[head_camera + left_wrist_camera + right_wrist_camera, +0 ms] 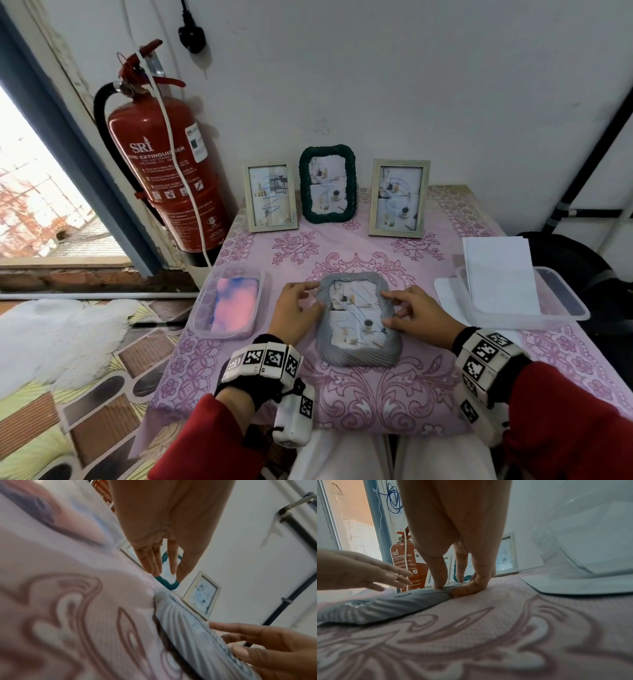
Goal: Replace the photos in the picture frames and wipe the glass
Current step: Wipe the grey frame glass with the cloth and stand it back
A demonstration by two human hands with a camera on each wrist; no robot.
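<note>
Looking down, head view: a grey ribbed picture frame lies face up on the pink floral tablecloth, photo and glass upward.
Left hand: fingers relaxed and spread at the frame's left edge, gripping nothing.
Right hand: fingertips rest on the frame's right rim, thumb low against its side.
Back row: a pale wooden frame, a dark green braided frame and a second pale frame stand upright by the wall.
Side items: a pink-and-blue cloth lies in a clear tub left of the grey frame; white sheets, which I take to be photo prints, rest in another clear tub on the right.
Left wrist view: the left fingers hang straight, apart from the grey rim; the right hand's fingers touch that rim.
Right wrist view: the right index presses on the rim and the curled thumb sits against the edge, a light pinch.
Risk, slipping: a one-sided lift could let the frame tip and skid on the cloth.
Risk, glass: flipping it carelessly may loosen the pane or smear it with fingerprints.
Risk, neighbours: a wide swing could knock a standing frame over.
</note>
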